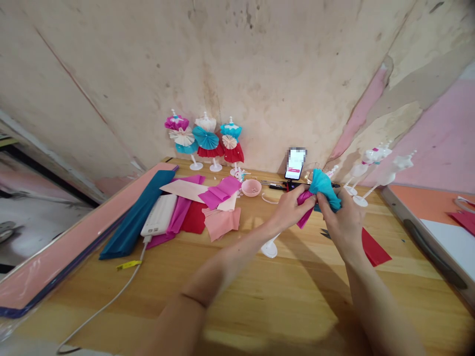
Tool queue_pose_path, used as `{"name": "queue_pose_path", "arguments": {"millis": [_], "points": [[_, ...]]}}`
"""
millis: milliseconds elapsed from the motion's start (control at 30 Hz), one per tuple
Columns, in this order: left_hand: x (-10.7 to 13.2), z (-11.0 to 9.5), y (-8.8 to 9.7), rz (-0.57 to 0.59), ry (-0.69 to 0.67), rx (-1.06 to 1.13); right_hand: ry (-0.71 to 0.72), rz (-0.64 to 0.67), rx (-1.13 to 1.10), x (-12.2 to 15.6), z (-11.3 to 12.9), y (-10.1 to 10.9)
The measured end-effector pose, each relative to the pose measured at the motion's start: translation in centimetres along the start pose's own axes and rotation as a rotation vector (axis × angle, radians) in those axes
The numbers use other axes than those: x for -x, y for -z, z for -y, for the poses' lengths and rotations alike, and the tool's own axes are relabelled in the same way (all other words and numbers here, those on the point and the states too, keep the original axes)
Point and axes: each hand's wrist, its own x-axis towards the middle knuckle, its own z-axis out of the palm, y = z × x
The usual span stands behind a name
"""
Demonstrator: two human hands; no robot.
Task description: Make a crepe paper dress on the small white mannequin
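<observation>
Wrapping step: left hand [291,210] pinching magenta paper [304,217], right hand [343,222] pinching teal paper [324,186], seemingly around white stand [269,248]; steady grip needed

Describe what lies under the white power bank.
A magenta sheet shows from under the power bank, along its right side and near end. How far it runs beneath, and whether anything else lies between it and the table, is covered.

Bright turquoise paper [324,187] against a magenta piece [305,203], a red scrap [374,249] on the honey-coloured wooden table [260,296], a pale pink bowl [251,188], white power bank [159,215], pleated turquoise-and-red dresses [208,139]
</observation>
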Motion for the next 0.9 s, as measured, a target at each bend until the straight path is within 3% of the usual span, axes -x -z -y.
{"name": "queue_pose_path", "arguments": {"millis": [100,300,567,733,900], "points": [[0.0,0.0,0.1,0.009,-0.019,0.003,0.031,-0.049,0.062,0.2,-0.1,-0.4],[-0.1,-0.2,0.1,0.040,-0.041,0.070,-0.072,-0.149,0.024,0.6,-0.1,-0.2],[0.2,-0.8,0.1,0.050,0.027,0.123,-0.102,-0.056,-0.196,0.4,0.0,1.0],[0.2,-0.9,-0.3,0.074,0.000,0.355,-0.045,0.024,-0.354,0.6,0.3,1.6],[0.1,-0.3,-1.0,0.058,0.041,0.459,-0.077,0.155,-0.338,0.0,-0.4,2.5]]}}
